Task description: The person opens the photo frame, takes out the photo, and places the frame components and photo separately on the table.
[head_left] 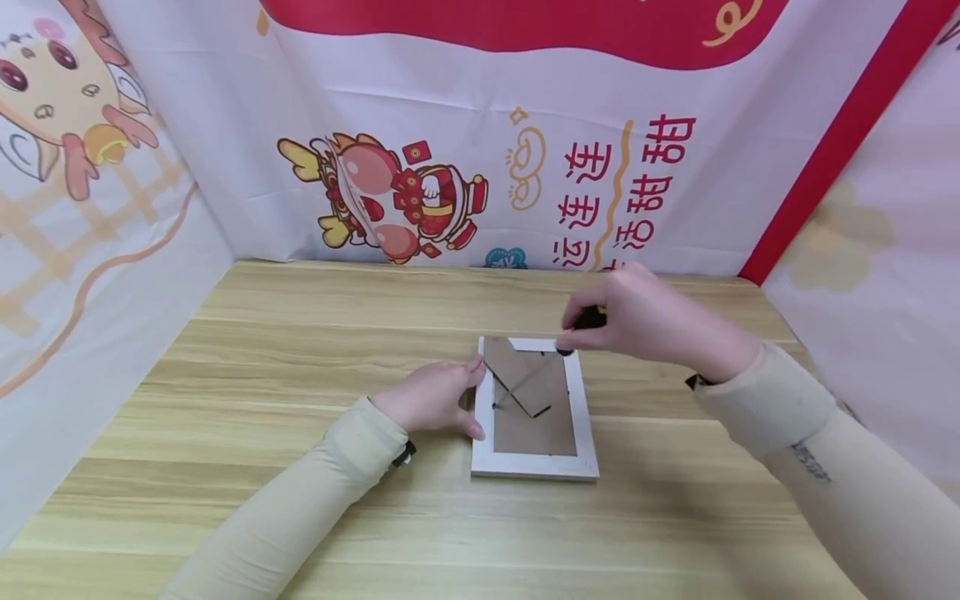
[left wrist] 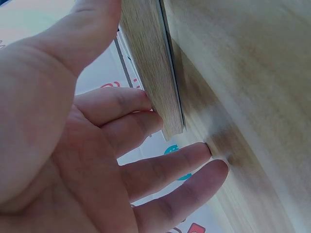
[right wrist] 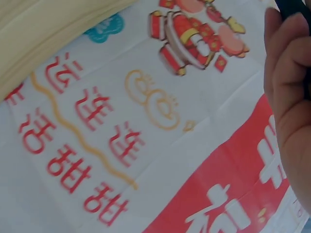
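A white picture frame (head_left: 534,465) lies back side up on the wooden table, its brown backing board (head_left: 534,437) facing me. A slanted slit with a short dark slot crosses the board, and small dark tabs sit along its edges. My left hand (head_left: 438,396) rests at the frame's left side, thumb and fingertips against it; the left wrist view shows those fingers (left wrist: 141,128) nearly straight beside the frame's edge (left wrist: 155,73). Above the upper right corner, my right hand (head_left: 637,321) grips a screwdriver's black handle (head_left: 590,317). Its thin shaft slants down-left over the board toward a tab at the left edge.
The wooden table (head_left: 337,317) extends around the frame on all sides. A printed white and red cloth (head_left: 450,83) hangs behind it, with more cloth at the left (head_left: 112,250) and right (head_left: 862,208) sides.
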Motion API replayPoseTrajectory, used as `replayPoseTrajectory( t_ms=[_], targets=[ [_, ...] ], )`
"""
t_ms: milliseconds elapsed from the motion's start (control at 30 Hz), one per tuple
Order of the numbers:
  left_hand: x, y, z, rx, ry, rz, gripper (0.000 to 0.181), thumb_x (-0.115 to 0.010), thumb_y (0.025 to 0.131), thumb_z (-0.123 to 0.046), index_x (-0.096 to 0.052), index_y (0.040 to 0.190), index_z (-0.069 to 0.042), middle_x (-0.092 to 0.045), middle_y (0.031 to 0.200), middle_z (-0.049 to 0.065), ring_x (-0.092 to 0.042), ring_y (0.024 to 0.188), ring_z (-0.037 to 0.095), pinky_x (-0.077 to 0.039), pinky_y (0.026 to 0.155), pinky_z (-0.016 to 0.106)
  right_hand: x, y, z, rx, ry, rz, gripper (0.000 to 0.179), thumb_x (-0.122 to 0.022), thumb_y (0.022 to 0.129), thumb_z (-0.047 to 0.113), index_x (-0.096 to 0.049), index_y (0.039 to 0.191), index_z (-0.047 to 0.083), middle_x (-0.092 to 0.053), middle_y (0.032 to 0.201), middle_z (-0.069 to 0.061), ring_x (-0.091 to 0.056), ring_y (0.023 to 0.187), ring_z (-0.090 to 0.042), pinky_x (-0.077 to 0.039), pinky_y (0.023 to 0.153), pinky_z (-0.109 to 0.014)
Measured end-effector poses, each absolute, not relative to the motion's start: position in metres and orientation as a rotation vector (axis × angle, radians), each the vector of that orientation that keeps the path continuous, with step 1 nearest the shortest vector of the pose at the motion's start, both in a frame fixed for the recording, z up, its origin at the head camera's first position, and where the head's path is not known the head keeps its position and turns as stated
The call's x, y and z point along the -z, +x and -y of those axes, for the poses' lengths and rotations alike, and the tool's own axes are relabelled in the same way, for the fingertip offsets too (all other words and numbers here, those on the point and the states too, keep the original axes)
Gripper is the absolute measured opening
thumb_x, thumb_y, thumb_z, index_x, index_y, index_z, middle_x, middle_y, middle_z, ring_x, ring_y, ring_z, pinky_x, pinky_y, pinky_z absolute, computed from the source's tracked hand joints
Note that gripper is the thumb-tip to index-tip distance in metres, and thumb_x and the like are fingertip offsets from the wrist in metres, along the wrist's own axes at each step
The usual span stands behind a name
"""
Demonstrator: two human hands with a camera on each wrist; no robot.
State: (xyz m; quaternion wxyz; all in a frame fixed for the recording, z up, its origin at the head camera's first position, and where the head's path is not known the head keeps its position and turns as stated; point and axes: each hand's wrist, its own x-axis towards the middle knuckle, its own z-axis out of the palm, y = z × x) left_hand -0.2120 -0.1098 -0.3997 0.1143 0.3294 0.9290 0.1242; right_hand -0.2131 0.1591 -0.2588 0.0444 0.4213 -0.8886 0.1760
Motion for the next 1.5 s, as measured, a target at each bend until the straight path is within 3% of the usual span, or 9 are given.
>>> replayPoseTrajectory(
  t_ms=[433, 733, 833, 967, 1067, 1233, 1300, 1367, 1500],
  targets=[
    [0.399, -0.213, 0.113, -0.379, 1.015, -2.725, 0.096, -0.084, 0.075, -0.045, -0.043, 0.145, 0.007, -0.037, 0.151, 0.024, -0.051, 0.129, 0.033, -0.042, 0.105, 0.040, 0.219, -0.217, -0.060, -0.266, 1.382, 2.853, 0.026, -0.079, 0.085, 0.020, -0.063, 0.064, 0.017, -0.058, 0.060, 0.006, -0.056, 0.057, -0.010, -0.047, 0.057, -0.026],
    [0.398, -0.213, 0.113, -0.448, 0.909, -2.683, 0.098, -0.083, 0.078, -0.044, -0.036, 0.151, 0.002, -0.035, 0.155, 0.013, -0.048, 0.133, 0.024, -0.039, 0.108, 0.035, 0.212, -0.218, -0.017, 0.038, 1.419, 2.927, 0.021, -0.077, 0.087, 0.025, -0.068, 0.071, 0.015, -0.062, 0.067, 0.004, -0.058, 0.067, -0.014, -0.048, 0.062, -0.027],
    [0.397, -0.213, 0.114, -0.480, 0.912, -2.679, 0.096, -0.084, 0.078, -0.042, -0.038, 0.151, 0.000, -0.036, 0.154, 0.013, -0.054, 0.126, 0.022, -0.041, 0.106, 0.034, 0.211, -0.218, -0.008, 0.075, 1.424, 2.948, 0.019, -0.077, 0.088, 0.025, -0.070, 0.074, 0.014, -0.063, 0.068, 0.004, -0.058, 0.070, -0.014, -0.048, 0.063, -0.027],
    [0.397, -0.213, 0.115, -0.502, 0.966, -2.692, 0.088, -0.085, 0.077, -0.040, -0.046, 0.146, -0.002, -0.064, 0.126, 0.013, -0.062, 0.099, 0.017, -0.048, 0.094, 0.032, 0.212, -0.217, 0.000, 0.102, 1.433, 2.962, 0.017, -0.078, 0.087, 0.026, -0.072, 0.077, 0.014, -0.064, 0.069, 0.004, -0.059, 0.071, -0.015, -0.049, 0.063, -0.027],
    [0.398, -0.214, 0.115, -0.502, 1.001, -2.703, 0.079, -0.086, 0.075, -0.039, -0.054, 0.137, -0.003, -0.067, 0.100, 0.007, -0.061, 0.087, 0.016, -0.050, 0.088, 0.032, 0.212, -0.218, 0.004, 0.113, 1.442, 2.971, 0.016, -0.078, 0.087, 0.026, -0.072, 0.079, 0.014, -0.065, 0.070, 0.003, -0.060, 0.070, -0.014, -0.050, 0.063, -0.025],
    [0.399, -0.213, 0.115, -0.509, 1.042, -2.733, 0.055, -0.088, 0.072, -0.039, -0.064, 0.110, -0.006, -0.068, 0.105, 0.007, -0.063, 0.087, 0.020, -0.051, 0.085, 0.035, 0.212, -0.217, 0.008, 0.119, 1.446, 2.999, 0.014, -0.079, 0.087, 0.027, -0.074, 0.083, 0.015, -0.065, 0.074, 0.004, -0.061, 0.072, -0.012, -0.051, 0.065, -0.022],
    [0.399, -0.213, 0.115, -0.516, 1.053, -2.740, 0.053, -0.088, 0.071, -0.039, -0.064, 0.106, -0.007, -0.069, 0.108, 0.009, -0.063, 0.087, 0.020, -0.051, 0.084, 0.035, 0.212, -0.217, 0.009, 0.125, 1.447, 3.006, 0.014, -0.078, 0.087, 0.028, -0.074, 0.084, 0.015, -0.065, 0.075, 0.004, -0.061, 0.072, -0.012, -0.051, 0.066, -0.023],
    [0.399, -0.213, 0.115, -0.523, 1.040, -2.728, 0.057, -0.088, 0.072, -0.038, -0.064, 0.113, -0.005, -0.068, 0.107, 0.010, -0.063, 0.086, 0.020, -0.051, 0.084, 0.035, 0.211, -0.216, 0.007, 0.131, 1.445, 3.010, 0.014, -0.078, 0.087, 0.028, -0.074, 0.083, 0.015, -0.065, 0.074, 0.004, -0.060, 0.073, -0.012, -0.051, 0.066, -0.023],
    [0.397, -0.212, 0.115, -0.492, 0.985, -2.704, 0.087, -0.086, 0.076, -0.040, -0.050, 0.141, 0.004, -0.058, 0.136, 0.018, -0.062, 0.110, 0.025, -0.047, 0.098, 0.036, 0.209, -0.215, -0.005, 0.108, 1.418, 3.010, 0.017, -0.079, 0.086, 0.028, -0.071, 0.078, 0.015, -0.064, 0.072, 0.004, -0.059, 0.072, -0.014, -0.050, 0.065, -0.025]
  ],
)
